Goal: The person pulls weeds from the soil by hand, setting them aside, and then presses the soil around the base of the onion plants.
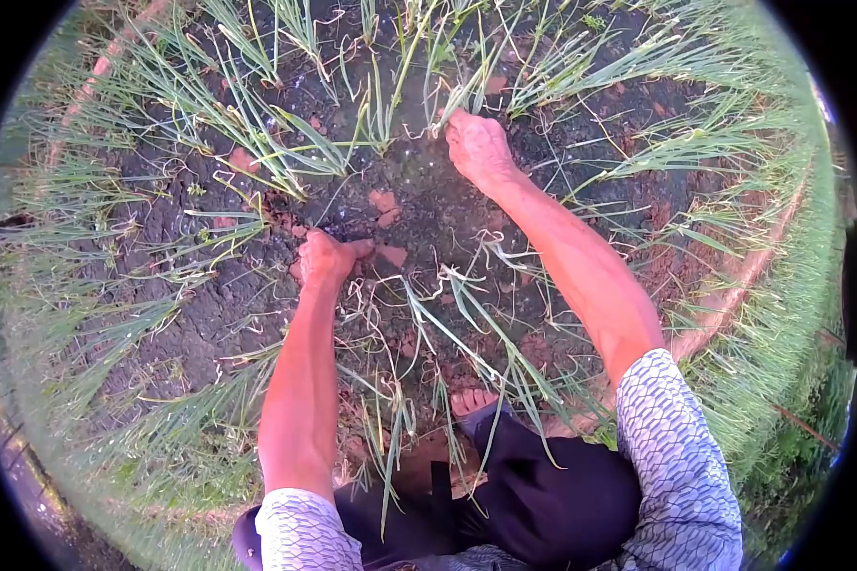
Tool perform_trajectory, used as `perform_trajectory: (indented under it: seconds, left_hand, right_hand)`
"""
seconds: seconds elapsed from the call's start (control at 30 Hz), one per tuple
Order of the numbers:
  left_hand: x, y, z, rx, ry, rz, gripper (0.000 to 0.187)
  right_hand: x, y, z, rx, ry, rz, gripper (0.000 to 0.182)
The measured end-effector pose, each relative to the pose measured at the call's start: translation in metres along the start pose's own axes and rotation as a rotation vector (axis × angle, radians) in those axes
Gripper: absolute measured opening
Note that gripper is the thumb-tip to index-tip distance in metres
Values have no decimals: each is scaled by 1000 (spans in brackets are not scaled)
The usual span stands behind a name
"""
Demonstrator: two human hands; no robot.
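Observation:
Long green onion-like plants (300, 152) grow in dark, cracked soil (419, 200). My right hand (476, 145) is closed at the base of a green plant (462, 95) in the upper middle, its fingertips partly hidden by the leaves. Lower and to the left, my left hand (326, 257) rests against the soil with its thumb pointing right and its other fingers curled down, their tips hidden. Just above it lie small reddish clods and a plant clump (248, 224). Nothing can be made out in the left hand.
Between my arms and near my bare foot (471, 402), loose-looking plants (462, 324) lean over the soil. My dark-trousered knee (562, 490) is at the bottom. Reddish ridges (743, 285) and dense grass (795, 333) border the bed on the right.

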State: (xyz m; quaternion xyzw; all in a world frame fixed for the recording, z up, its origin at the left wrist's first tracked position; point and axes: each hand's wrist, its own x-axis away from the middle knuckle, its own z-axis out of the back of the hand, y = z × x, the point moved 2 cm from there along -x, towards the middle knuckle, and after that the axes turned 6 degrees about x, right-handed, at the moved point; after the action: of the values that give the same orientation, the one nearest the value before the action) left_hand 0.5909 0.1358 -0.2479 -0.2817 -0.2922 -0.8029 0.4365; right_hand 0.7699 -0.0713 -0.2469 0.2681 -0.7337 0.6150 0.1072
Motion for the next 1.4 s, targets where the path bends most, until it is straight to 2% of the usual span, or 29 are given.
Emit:
perform_trajectory:
  seconds: [0.03,0.07,0.13,0.2,0.3,0.33,0.43,0.47,0.57,0.63,0.67,0.73,0.87,1.07,1.17,1.2,1.3,1.37,1.4]
  left_hand:
    - [-2,0,0,-4,-6,7,80]
    - [-2,1,1,-8,-12,13,79]
    - [-3,4,3,-5,-39,18,76]
    - [-5,7,6,-4,-59,21,76]
    - [1,12,11,-18,-92,29,76]
    - [2,14,13,-17,-116,37,76]
    - [7,18,17,-9,-141,50,78]
    - [6,18,17,-8,-140,51,79]
    - [3,15,15,-5,-129,29,79]
    - [-2,11,11,-14,-121,11,78]
    - [-3,10,10,7,-133,1,78]
    - [-2,11,7,-19,-78,-11,77]
    - [-3,8,6,-19,-50,-19,74]
    - [-4,6,5,-20,-22,-45,67]
    - [-5,5,4,-37,4,-56,67]
    - [-5,4,4,-36,-3,-52,68]
    - [-4,4,4,-21,-26,-36,69]
    - [-9,2,2,-16,-34,-42,69]
    - [-12,2,1,-34,-53,-47,70]
  right_hand:
    - [-7,4,-1,-100,39,-53,18]
    - [-23,20,12,124,-64,80,17]
    - [-40,25,17,731,-8,398,15]
    - [-38,19,17,1417,36,580,13]
    - [-20,-5,-4,1721,113,637,12]
    - [-19,-4,-5,1735,111,621,15]
    - [-10,0,2,1679,179,555,18]
    - [-5,3,9,1688,142,768,14]
    - [32,-4,48,1478,300,583,10]
    - [30,-10,82,835,435,80,11]
    - [28,-16,91,812,518,138,10]
    - [5,-18,102,990,554,348,14]
    - [-1,-26,86,1182,525,324,22]
    - [-17,-10,99,1354,588,464,19]
    - [-11,-18,112,922,652,389,18]
    - [0,-25,118,555,555,278,16]
    - [24,-57,158,344,659,313,8]
    - [14,-59,199,256,807,320,5]
    - [8,-62,213,362,697,288,7]
